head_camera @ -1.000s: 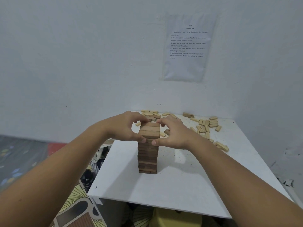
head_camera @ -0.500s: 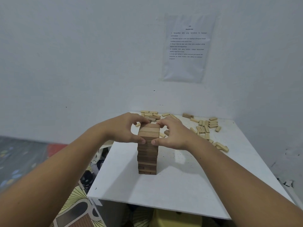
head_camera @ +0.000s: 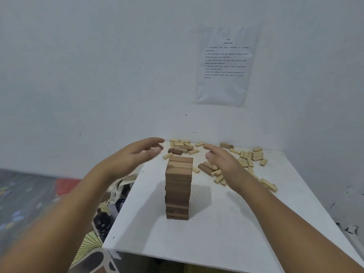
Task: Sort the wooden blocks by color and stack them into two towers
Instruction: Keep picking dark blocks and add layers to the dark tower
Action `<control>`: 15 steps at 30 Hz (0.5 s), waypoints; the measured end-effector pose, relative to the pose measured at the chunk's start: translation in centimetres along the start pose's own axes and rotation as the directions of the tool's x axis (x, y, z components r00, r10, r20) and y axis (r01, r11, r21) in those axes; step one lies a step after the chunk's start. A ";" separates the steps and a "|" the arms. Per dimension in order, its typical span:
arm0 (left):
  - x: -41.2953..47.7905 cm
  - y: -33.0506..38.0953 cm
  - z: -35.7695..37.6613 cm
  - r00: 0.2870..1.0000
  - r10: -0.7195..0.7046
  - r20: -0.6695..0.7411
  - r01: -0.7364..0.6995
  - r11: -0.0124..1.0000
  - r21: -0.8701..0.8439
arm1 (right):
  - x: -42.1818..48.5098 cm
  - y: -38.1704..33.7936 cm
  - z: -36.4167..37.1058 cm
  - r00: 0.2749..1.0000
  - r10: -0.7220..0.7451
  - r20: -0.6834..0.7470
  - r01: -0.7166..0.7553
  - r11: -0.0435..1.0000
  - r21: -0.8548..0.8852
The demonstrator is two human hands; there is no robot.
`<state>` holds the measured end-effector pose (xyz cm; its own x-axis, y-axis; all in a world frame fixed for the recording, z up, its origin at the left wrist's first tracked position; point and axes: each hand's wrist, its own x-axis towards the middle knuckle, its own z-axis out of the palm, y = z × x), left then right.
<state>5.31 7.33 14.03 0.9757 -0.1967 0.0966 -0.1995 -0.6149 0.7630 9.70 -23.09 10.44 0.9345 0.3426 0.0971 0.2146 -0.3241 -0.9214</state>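
Observation:
A tower of dark brown blocks (head_camera: 178, 188) stands upright near the middle of the white table (head_camera: 226, 233). My left hand (head_camera: 136, 154) hovers to the tower's upper left, fingers straight and blurred, holding nothing. My right hand (head_camera: 220, 158) hovers to its upper right, fingers extended, holding nothing. Neither hand touches the tower. Pale loose blocks (head_camera: 250, 158) lie scattered at the back and right of the table. A few dark blocks lie among them: one pair behind the tower (head_camera: 180, 150), one by my right hand (head_camera: 204, 168), one at the far back (head_camera: 226, 145).
The table sits in a corner of white walls, with a printed sheet (head_camera: 224, 64) taped above it. A cloth bag (head_camera: 122, 188) and patterned flooring (head_camera: 88, 247) lie off the table's left edge. The table's near part around the tower holds no blocks.
Both hands have let go of the top of the dark tower and spread apart and away toward the back; the tower stands free.

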 end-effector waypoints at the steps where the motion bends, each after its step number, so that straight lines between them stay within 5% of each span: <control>1: -0.2 -0.9 0.2 0.997 -0.029 -0.073 0.024 0.997 -0.072 | 0.2 0.6 -0.3 0.998 0.046 -0.047 -0.043 0.997 0.068; 8: 3.5 -6.9 5.4 0.915 -0.274 -0.297 0.301 0.953 0.046 | 4.8 5.5 -1.2 0.959 0.164 -0.232 -0.186 0.980 -0.075; 15: 12.8 -10.7 8.2 0.866 -0.343 -0.363 0.430 0.882 0.192 | 13.2 10.3 0.4 0.981 0.102 -0.165 -0.148 0.943 -0.299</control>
<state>19.14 5.16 1.89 0.9467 0.3177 0.0536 0.2262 -0.7737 0.5918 24.12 -21.57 2.11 0.9855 0.1571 0.0637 0.1486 -0.6200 -0.7704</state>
